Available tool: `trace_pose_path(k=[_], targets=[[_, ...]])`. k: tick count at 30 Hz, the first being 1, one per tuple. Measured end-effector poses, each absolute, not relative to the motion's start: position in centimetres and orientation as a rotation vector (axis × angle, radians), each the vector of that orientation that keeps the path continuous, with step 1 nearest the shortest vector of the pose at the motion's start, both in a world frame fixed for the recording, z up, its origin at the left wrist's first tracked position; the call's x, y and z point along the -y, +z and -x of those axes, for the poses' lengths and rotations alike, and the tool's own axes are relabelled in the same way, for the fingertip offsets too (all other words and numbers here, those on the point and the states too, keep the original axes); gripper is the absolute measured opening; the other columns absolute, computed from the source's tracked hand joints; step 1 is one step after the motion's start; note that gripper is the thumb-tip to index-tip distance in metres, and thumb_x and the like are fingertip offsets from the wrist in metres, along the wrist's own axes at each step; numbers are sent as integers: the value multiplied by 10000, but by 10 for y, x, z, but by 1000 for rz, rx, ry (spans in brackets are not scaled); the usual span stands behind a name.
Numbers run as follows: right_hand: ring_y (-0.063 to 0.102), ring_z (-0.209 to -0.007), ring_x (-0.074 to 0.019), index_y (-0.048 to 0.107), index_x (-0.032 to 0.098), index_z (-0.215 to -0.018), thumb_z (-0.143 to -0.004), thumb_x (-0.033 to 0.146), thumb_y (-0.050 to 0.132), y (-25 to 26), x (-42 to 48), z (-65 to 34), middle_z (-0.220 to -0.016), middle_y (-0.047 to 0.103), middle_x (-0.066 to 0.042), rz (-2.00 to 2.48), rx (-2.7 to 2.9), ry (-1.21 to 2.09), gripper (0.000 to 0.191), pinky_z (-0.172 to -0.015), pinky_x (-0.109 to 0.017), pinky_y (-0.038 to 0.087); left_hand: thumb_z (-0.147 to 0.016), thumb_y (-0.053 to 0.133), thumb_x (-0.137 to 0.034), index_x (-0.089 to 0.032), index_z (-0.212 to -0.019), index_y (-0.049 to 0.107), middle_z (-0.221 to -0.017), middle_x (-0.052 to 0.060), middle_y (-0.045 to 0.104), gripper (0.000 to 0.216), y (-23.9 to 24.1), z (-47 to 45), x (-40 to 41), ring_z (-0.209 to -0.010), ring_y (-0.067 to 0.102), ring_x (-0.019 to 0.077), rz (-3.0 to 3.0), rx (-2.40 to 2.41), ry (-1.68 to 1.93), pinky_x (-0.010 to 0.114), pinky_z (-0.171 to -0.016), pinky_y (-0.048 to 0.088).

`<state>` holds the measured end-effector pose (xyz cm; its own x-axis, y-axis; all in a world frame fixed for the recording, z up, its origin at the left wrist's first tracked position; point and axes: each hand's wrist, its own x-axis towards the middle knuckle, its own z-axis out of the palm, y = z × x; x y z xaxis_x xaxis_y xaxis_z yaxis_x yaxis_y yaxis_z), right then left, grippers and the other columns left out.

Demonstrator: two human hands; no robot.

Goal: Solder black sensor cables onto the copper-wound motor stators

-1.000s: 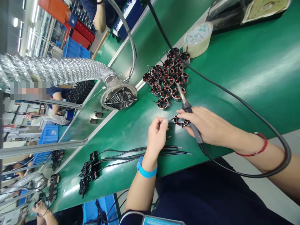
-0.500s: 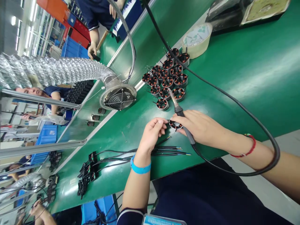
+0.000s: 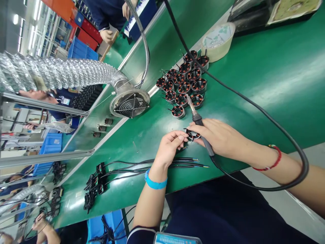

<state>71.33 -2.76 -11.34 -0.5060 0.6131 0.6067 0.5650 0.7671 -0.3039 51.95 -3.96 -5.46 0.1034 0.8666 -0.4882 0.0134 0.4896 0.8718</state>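
Observation:
My right hand [image 3: 219, 137] is closed around a soldering iron [image 3: 207, 145], its metal tip pointing up and away toward the cluster of parts. The same hand's fingers steady a ring-shaped motor stator [image 3: 194, 136] with black and copper-coloured windings. My left hand [image 3: 170, 145] pinches at the stator's left edge; whether it grips the rim or a short lead is too small to tell. Just beyond, several similar stators [image 3: 178, 112] stand grouped on the green bench [image 3: 142, 139]. Black cables [image 3: 181, 165] with bared coloured ends pass beneath my left wrist.
A fume-extractor fan [image 3: 132, 105] on a silver duct [image 3: 83, 71] stands to the left. Behind the stators is a roll of tape [image 3: 218, 42]. The iron's cord [image 3: 254, 103] loops across the right side. Co-workers sit across the bench.
My left fingers have shifted slightly right and closed in on the stator's edge. My right hand keeps the iron and stator, with the view shifted a little.

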Motion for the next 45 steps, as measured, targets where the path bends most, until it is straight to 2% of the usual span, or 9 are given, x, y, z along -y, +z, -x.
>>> trace_pose_path(k=[7,20,25,29,35,37,39,42,45], targets=[[607,-846,-262,523,118,-1227,-1039,233,447,-112,27,-714,-1003,647,-138,849,2217,55,233,-712,-344,464,-679,734,-689,-174,-729,538,-626,-38,536,553,-52,-534,58,-516,436,54,-872,-1372,702,206,-498,316],[544,-750,-222,555,116,-1194,-1037,202,409,-98,23,-700,-873,564,-70,784,2334,-14,231,-692,-310,389,-870,595,-405,-147,-828,673,-775,34,663,273,-61,-496,59,-600,531,84,-1290,-1248,680,236,-633,471],[498,-679,-205,581,117,-1171,-992,98,406,-89,11,-665,-801,517,-40,718,2396,-148,251,-671,-313,337,-900,553,-285,-177,-944,685,-837,34,698,176,-40,-421,29,-654,584,114,-1547,-1720,921,246,-665,503],[515,-685,-217,602,101,-1123,-981,107,449,-92,0,-644,-774,515,-41,723,2352,-192,209,-660,-318,360,-903,491,-140,-135,-1043,653,-1060,132,695,214,-2,-362,-30,-1000,651,211,-1845,-2264,1182,343,-933,525],[616,-946,-285,572,85,-1209,-988,144,487,-96,-5,-653,-1044,663,-166,670,2203,-195,244,-834,-399,478,-926,394,-68,-79,-1517,388,-1663,215,284,591,37,-324,-96,-1534,259,358,-2201,-2731,84,531,-1233,248],[631,-917,-264,560,107,-1226,-984,112,483,-95,-6,-660,-1053,684,-145,689,2159,-166,254,-828,-394,490,-957,371,-101,-50,-1459,456,-1632,253,327,512,36,-320,-92,-1533,257,378,-2178,-2640,-300,566,-1231,214],[643,-876,-250,558,129,-1225,-1001,125,464,-92,-7,-665,-1018,698,-120,736,2123,-120,243,-796,-385,494,-991,353,-155,-35,-1272,603,-1427,286,558,395,30,-318,-74,-1409,454,364,-2071,-2514,-540,533,-1172,315],[662,-880,-249,560,150,-1213,-1033,180,431,-83,-4,-668,-1017,710,-108,780,2074,-29,224,-784,-387,496,-1020,362,-207,-94,-1011,690,-1053,197,738,347,15,-323,-25,-1042,681,266,-1932,-2396,-676,360,-930,491],[666,-849,-233,562,155,-1219,-1040,192,425,-74,4,-670,-977,707,-89,742,2057,105,229,-773,-376,496,-1034,412,-236,-168,-899,686,-931,84,756,313,5,-339,33,-899,701,188,-1859,-2248,-751,254,-779,483]])
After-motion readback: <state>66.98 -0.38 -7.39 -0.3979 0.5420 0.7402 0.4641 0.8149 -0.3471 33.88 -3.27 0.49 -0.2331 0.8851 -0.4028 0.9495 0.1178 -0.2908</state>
